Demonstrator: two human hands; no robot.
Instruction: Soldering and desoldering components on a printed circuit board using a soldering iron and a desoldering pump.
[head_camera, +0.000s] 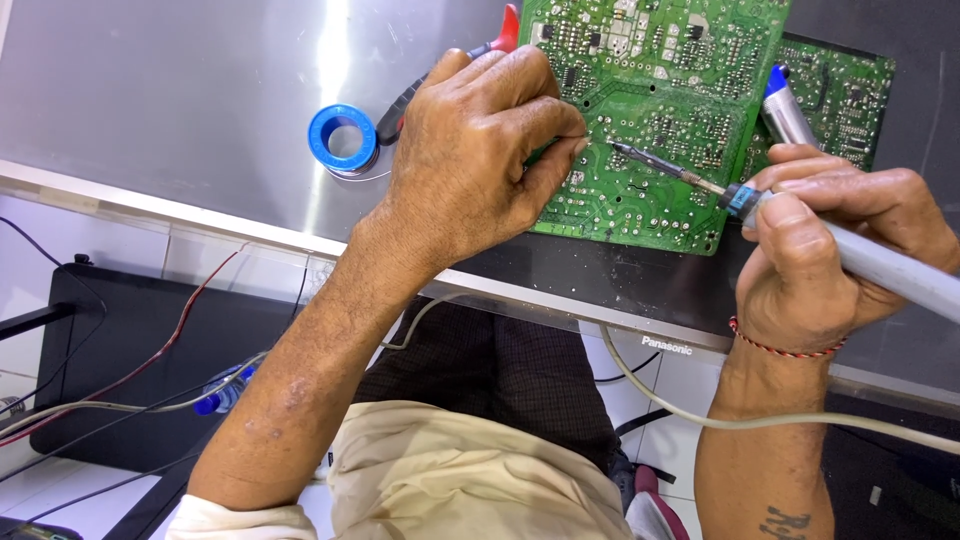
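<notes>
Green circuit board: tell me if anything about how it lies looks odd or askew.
The green circuit board lies skewed, overlapping a second board beneath it. Its near edge sits close to the work surface's front rim. No visible damage or spill.

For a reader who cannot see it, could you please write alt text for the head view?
The right hand holds a grey soldering iron, its tip on a green circuit board, which the left hand pinches. A blue solder spool lies on the grey metal worktop.
</notes>
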